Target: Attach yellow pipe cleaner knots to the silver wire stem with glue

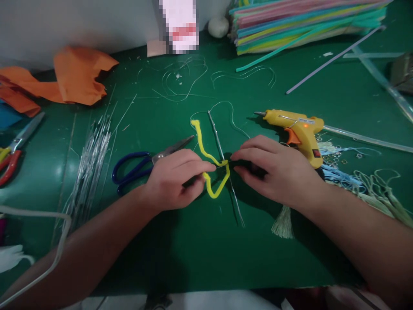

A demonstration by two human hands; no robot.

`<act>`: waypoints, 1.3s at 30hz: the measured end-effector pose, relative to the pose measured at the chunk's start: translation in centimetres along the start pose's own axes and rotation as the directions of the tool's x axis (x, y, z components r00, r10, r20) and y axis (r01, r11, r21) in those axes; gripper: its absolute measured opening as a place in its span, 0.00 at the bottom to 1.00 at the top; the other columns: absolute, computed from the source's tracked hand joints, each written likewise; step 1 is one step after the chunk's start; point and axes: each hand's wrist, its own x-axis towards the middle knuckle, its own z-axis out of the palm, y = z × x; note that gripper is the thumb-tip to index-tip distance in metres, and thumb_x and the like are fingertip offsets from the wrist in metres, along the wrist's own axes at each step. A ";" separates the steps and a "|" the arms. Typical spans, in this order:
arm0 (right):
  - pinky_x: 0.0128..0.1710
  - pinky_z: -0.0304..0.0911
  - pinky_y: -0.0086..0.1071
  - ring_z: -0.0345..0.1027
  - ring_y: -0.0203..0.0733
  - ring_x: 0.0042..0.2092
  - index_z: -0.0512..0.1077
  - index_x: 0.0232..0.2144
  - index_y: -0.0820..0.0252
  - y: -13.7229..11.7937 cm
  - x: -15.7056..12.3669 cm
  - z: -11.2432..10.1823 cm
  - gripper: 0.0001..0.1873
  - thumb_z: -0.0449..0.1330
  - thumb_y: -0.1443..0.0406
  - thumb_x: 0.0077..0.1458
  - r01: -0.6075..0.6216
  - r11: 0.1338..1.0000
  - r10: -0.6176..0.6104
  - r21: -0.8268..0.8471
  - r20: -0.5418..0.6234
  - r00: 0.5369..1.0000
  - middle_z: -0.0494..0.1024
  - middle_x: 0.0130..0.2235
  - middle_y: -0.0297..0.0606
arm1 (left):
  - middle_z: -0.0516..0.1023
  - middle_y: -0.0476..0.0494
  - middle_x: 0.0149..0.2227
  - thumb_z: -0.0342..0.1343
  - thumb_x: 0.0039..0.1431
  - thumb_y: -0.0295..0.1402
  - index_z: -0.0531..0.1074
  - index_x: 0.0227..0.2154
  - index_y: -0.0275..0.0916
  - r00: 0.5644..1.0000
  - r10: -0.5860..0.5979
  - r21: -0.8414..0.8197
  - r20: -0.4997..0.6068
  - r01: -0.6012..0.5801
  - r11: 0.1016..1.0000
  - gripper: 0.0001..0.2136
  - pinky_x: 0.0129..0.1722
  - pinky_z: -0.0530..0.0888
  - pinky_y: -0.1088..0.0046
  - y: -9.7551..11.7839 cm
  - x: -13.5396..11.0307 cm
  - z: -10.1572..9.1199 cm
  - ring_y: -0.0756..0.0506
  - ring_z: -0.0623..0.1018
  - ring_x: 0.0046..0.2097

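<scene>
A yellow pipe cleaner bends in a zigzag over the green table. It is wound at its middle around a thin metal wire that runs from far to near. My left hand pinches the pipe cleaner from the left, fingers closed on it. My right hand comes in from the right, its fingertips pressed together at the crossing of wire and pipe cleaner. A pale green tassel shows below my right wrist.
Blue-handled scissors lie just left of my left hand. A yellow glue gun rests behind my right hand. A bundle of wires lies left, orange paper far left, stacked pipe cleaners at the back, tassels right.
</scene>
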 end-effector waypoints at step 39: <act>0.32 0.60 0.33 0.66 0.36 0.31 0.75 0.40 0.59 -0.1 0.2 0.4 0.12 0.51 0.66 0.66 0.330 0.944 -0.323 -0.030 0.132 0.937 0.79 0.40 0.39 | 0.68 0.54 0.21 0.60 0.58 0.27 0.79 0.29 0.39 0.976 -0.167 -0.237 0.142 0.198 0.951 0.04 0.23 0.66 0.79 0.6 0.8 -1.4 0.55 0.68 0.23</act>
